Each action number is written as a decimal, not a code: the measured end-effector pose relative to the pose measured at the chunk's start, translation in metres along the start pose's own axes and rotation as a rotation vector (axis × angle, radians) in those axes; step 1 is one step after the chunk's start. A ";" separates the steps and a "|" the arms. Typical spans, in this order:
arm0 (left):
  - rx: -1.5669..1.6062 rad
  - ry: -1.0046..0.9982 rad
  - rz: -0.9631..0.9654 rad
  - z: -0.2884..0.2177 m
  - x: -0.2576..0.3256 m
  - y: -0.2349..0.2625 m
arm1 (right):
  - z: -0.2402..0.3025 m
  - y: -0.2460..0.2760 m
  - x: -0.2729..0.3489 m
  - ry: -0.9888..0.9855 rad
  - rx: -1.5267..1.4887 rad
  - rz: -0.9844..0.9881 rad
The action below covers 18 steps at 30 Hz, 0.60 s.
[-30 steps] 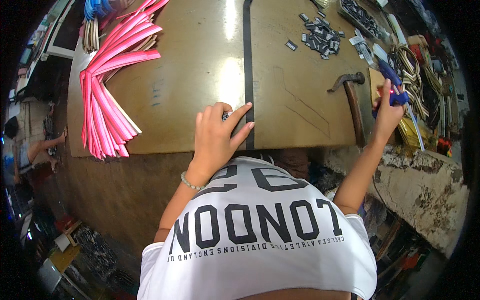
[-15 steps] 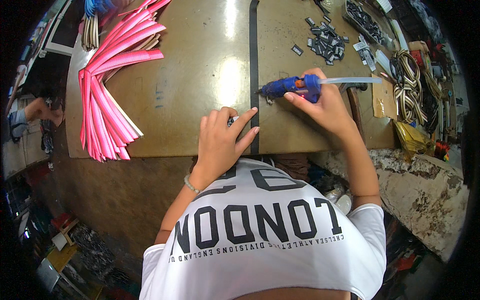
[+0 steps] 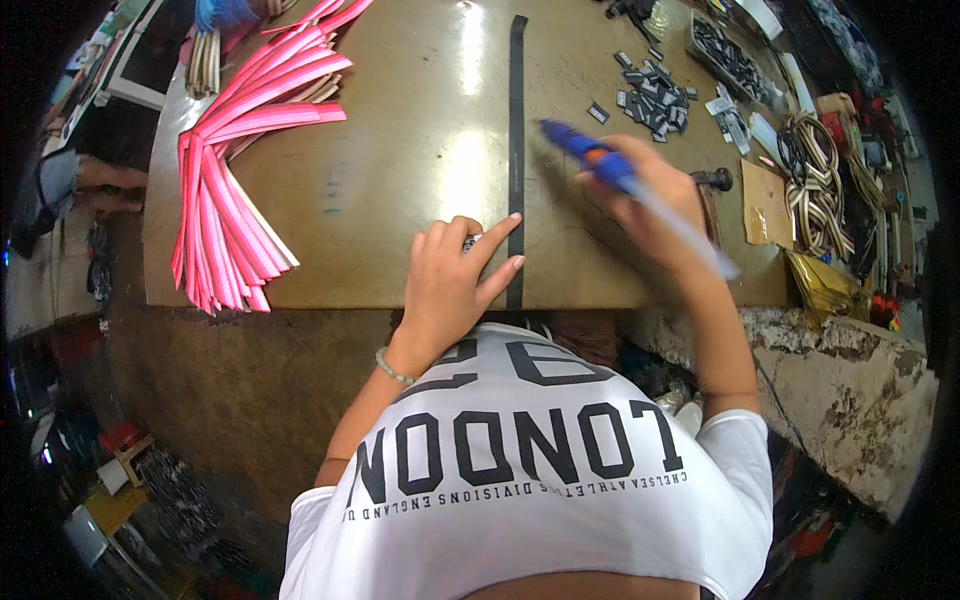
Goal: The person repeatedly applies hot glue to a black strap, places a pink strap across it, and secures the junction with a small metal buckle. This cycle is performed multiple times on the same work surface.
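A long black strap [image 3: 516,120] lies lengthwise across the brown tabletop, its far end showing. My left hand [image 3: 440,280] rests on the table beside it, with index finger and thumb tips pressing the strap's near part. Under its curled other fingers a small black-and-white tag [image 3: 471,242] peeks out, mostly hidden. My right hand [image 3: 655,205] is closed around a blue hot glue gun [image 3: 575,147], smeared by motion. The gun's nozzle points to the far left, just right of the strap and apart from it. A translucent glue stick [image 3: 685,228] trails from its rear.
Pink striped straps [image 3: 230,190] lie bundled at the left. Small black tags [image 3: 655,100] are scattered at the far right, near a full clear container [image 3: 730,50]. A hammer [image 3: 712,180], cardboard piece [image 3: 767,205] and coiled cords [image 3: 820,190] are at the right.
My right hand has swung the glue gun off the strap, turning its nozzle farther away and its glue stick toward me. My left hand keeps its hold. The view has shifted slightly.
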<state>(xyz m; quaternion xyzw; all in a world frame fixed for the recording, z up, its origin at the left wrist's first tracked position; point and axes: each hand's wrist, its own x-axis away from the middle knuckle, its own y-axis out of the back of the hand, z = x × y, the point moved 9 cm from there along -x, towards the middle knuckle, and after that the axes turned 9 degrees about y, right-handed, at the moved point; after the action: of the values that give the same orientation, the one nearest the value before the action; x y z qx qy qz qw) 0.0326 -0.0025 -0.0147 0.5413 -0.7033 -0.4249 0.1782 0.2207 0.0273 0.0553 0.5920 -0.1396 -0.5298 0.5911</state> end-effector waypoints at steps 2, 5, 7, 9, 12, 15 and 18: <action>0.139 0.066 -0.016 0.009 0.001 0.005 | -0.037 0.027 0.027 -0.321 0.009 -0.207; 0.373 0.193 -0.148 0.037 0.001 0.037 | -0.118 0.073 0.107 -0.879 0.193 -0.274; 0.232 0.159 -0.469 0.064 -0.003 0.095 | -0.154 0.093 0.162 -1.029 0.172 -0.479; 0.137 0.309 -0.677 0.114 -0.008 0.153 | -0.176 0.098 0.197 -1.119 0.373 -0.303; -0.336 0.328 -0.733 0.180 -0.042 0.230 | -0.169 0.104 0.223 -1.189 0.524 0.127; -0.580 0.425 -0.659 0.245 -0.059 0.231 | -0.125 0.117 0.221 -1.310 0.144 0.051; -0.539 0.473 -0.680 0.288 -0.059 0.227 | -0.075 0.104 0.182 -1.201 -0.162 -0.102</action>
<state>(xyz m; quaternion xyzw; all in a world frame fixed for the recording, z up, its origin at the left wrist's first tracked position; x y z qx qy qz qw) -0.2897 0.1798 0.0108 0.7564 -0.2925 -0.4912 0.3179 0.4010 -0.1026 0.0400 0.1487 -0.3794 -0.8078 0.4259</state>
